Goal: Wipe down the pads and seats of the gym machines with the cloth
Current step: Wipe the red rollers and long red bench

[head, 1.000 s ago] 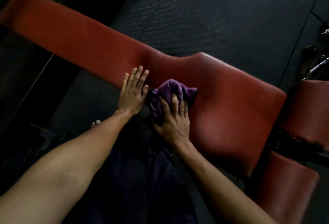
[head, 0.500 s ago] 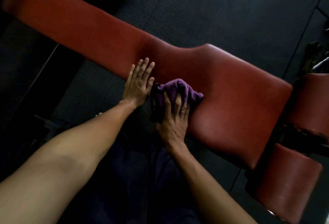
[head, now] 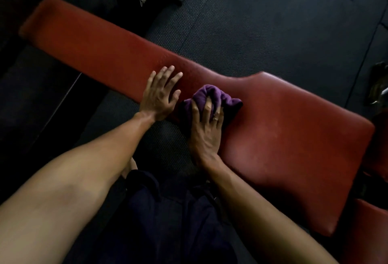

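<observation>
On bench pad (head: 294, 137) near edge, at its waist: right hand (head: 206, 129) grips bunched purple cloth (head: 218, 95), pressing down; left hand (head: 160, 93) flat, fingers straight, just left. Pad's length runs far-left to near-right.

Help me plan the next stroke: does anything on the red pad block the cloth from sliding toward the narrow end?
Yes: the left hand rests flat on the red pad beside the purple cloth, on its narrow-end side. The right hand grips the cloth. Nothing else shows there.
</observation>
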Motion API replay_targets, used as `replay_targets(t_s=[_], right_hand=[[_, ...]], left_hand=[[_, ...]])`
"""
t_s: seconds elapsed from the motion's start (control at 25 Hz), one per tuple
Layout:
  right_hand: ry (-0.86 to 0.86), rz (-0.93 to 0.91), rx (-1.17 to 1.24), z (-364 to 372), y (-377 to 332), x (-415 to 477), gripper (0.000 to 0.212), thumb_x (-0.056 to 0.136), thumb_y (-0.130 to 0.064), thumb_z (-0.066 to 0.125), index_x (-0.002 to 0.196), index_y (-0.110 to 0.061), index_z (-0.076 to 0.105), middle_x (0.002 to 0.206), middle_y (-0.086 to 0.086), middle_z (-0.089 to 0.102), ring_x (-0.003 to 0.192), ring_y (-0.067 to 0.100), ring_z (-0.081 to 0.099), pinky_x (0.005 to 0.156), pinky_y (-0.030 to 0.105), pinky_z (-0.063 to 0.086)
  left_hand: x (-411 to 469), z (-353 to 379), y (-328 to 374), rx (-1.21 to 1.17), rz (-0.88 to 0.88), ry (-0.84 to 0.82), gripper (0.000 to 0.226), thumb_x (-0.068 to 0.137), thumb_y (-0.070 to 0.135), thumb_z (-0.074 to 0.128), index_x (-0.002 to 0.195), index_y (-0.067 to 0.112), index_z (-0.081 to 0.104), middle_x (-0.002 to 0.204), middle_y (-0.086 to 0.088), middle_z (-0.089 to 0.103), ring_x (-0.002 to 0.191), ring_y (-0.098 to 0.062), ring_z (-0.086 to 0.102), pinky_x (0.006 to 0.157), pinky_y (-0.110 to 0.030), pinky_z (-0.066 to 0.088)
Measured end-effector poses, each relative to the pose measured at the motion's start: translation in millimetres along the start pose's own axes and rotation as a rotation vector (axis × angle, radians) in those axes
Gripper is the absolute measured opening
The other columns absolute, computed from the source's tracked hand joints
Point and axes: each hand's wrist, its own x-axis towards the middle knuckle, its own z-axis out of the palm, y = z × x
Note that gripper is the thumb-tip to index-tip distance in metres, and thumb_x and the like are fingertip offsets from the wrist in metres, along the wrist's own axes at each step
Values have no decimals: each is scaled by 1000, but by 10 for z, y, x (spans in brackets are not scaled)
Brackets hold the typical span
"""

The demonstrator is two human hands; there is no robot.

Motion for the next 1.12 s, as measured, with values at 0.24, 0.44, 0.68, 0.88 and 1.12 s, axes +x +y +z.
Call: replay_targets(t_s=[0.24,0.44,0.68,0.88,1.12], right_hand=[[-23,-151,-9,-226,470,-242,83,87,-51,67,158,-20,36,163,21,24,154,43,13,124,55,18],[-146,-183,-101,-1,99,107,61,103,-42,41,159,-20,31,163,22,24,153,47,5,124,59,10],[-109,-252,-5,-112,187,280,78,83,-58,56,153,-24,43,158,18,34,147,43,30,123,54,24],[-95,-264,4,-151,290,364,87,79,-74,57,151,-26,44,157,15,34,149,40,23,124,53,17],[-274,-110,22,-258,404,1558,76,86,-67,53,154,-38,31,156,7,36,140,34,42,120,46,28]], left_hand=[[-5,18,-12,-9,-5,15,56,101,41,38,154,24,37,165,-6,25,153,-25,21,123,-53,14],[-12,31,-30,-4,2,30,53,102,35,35,154,23,37,164,-5,27,152,-23,22,123,-52,16],[-6,23,-25,-40,0,42,52,102,27,34,153,22,39,164,-5,28,152,-23,23,122,-52,17],[-3,-1,-4,-44,-6,23,54,100,27,35,153,22,40,164,-4,28,152,-23,23,123,-51,17],[4,-18,12,-45,-9,37,51,103,26,34,153,15,39,164,-4,29,152,-22,24,123,-51,19]])
